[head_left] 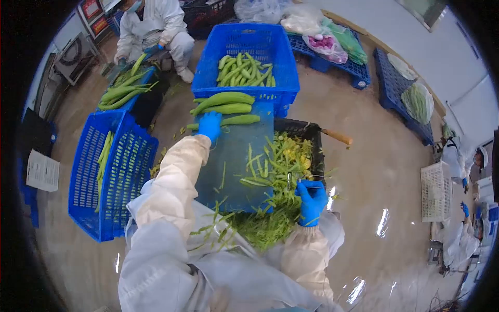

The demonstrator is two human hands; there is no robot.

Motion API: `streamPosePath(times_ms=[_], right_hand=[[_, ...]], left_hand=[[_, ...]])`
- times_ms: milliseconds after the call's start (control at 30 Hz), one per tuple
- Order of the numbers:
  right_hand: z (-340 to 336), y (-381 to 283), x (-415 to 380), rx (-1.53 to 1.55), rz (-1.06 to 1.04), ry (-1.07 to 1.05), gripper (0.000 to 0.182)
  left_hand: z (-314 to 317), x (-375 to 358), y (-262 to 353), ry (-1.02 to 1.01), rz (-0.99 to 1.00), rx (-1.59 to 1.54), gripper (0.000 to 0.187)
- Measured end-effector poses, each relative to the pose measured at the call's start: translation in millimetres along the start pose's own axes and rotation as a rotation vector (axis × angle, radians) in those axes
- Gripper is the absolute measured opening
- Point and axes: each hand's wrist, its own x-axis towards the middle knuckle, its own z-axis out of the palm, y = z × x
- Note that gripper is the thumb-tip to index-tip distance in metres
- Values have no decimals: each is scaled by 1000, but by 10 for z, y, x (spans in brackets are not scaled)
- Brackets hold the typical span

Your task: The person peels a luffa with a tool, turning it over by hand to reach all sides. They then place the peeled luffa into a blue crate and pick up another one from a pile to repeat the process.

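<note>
From where I watch, my left hand (209, 125) is blue-gloved and reaches to the far left part of the table (223, 174), its fingers closed over a long green gourd (241, 119). This gourd lies crosswise near the table's far end, its right part sticking out past the hand. Two more gourds (227, 102) lie just beyond it, next to the blue crate (246, 44), which holds a pile of smaller gourds (244, 71).

My right hand (312, 200), also gloved, is just off the table's near right corner. Its fingers are pinched on a slim metal tool (289, 181), held above the peelings (265, 226); I cannot tell its exact shape. Green strips lie scattered on the table's right side, and more cover my apron (228, 265).

Right of the table stands a black crate (318, 151) with yellow-green scraps inside, and a wooden handle (337, 137) juts out over its far edge. At left, a blue basket (112, 174) holds a few long green pieces. Beyond it, a seated co-worker (153, 31) in pale clothing reaches toward gourds on another surface.
</note>
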Motion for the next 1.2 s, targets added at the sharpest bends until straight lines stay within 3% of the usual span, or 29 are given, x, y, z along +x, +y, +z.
streamPosePath(times_ms=[133, 233, 333, 400, 467, 500, 567, 667, 800, 867, 900, 933, 1000, 1033, 1100, 1200], right_hand=[[14, 34, 20, 36, -2, -25, 14], [-9, 39, 51, 88, 40, -38, 13], [-61, 152, 98, 170, 83, -68, 14], [-65, 209, 118, 177, 80, -105, 15], [46, 107, 75, 177, 113, -115, 17], [84, 134, 62, 213, 143, -172, 17], [215, 120, -23, 270, 199, -265, 17], [437, 91, -278, 313, 229, -404, 15], [797, 71, -849, 138, 214, -672, 15], [926, 158, -1010, 105, 164, -683, 15], [953, 185, -1040, 77, 110, -693, 15], [934, 170, -987, 71, 111, -694, 15], [834, 70, -694, -83, 91, -612, 13], [788, 13, -530, -80, 171, -579, 11], [646, 22, -140, 49, 285, -476, 10], [281, 403, 349, 325, 365, -374, 10]], left_hand=[[255, 74, 108, 1, 67, -97, 26], [212, 66, 188, -163, -50, -108, 37], [439, -51, 125, -8, 65, -331, 41], [-202, -234, 357, 14, 97, -505, 39], [-733, -503, 512, -443, -271, -1424, 39], [-972, -662, 561, -438, -281, -1423, 39], [-1322, -1004, 634, -634, -588, -2033, 33], [-1474, -1528, 758, -635, -597, -2217, 33], [-1744, -1959, 918, -667, -618, -2181, 32], [-1800, -2086, 1012, -564, -474, -2148, 33], [-1714, -2151, 1013, -633, -704, -2277, 38], [-1691, -2209, 980, -632, -705, -2282, 38], [-1671, -2315, 886, -818, -600, -2353, 40], [-1675, -2341, 869, -816, -600, -2357, 40], [-1685, -2384, 850, -944, -403, -2478, 38], [-1986, -2464, 926, -913, -535, -2449, 32]])
